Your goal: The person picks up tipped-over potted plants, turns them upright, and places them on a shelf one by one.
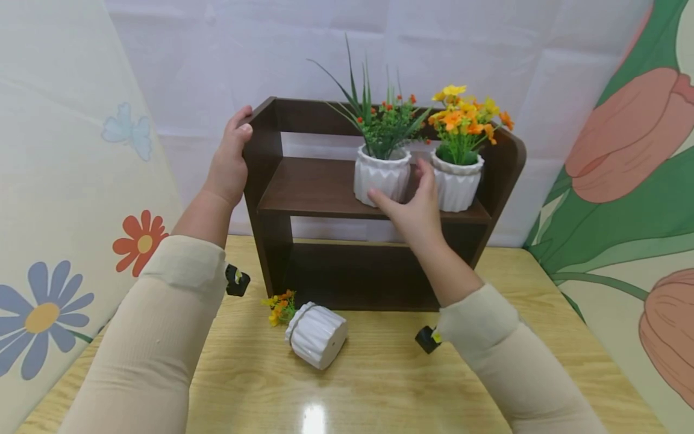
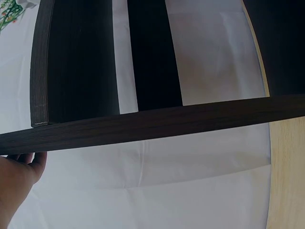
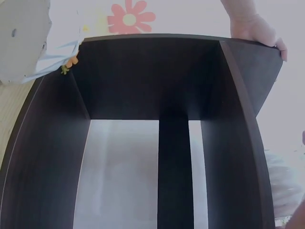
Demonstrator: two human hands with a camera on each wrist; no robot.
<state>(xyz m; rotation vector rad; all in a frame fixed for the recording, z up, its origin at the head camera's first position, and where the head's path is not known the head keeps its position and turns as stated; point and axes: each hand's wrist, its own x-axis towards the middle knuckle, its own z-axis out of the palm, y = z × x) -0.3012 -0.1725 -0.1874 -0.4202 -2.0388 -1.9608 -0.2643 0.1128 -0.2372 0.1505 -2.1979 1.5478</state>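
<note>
No words or numbers readable here — none.

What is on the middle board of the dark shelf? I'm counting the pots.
Two white pots stand on the shelf: green plant pot, orange flower pot. The right hand covers part of the board between them. A third pot lies tipped on the table.

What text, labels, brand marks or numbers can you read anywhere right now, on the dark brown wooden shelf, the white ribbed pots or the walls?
None: no view shows any readable writing.
Dark brown wooden shelf: bare wood, no label.
White ribbed pots, two on the shelf and one lying on the wooden table: no marks.
Wall panels: only printed flowers and a butterfly, no words.
</note>
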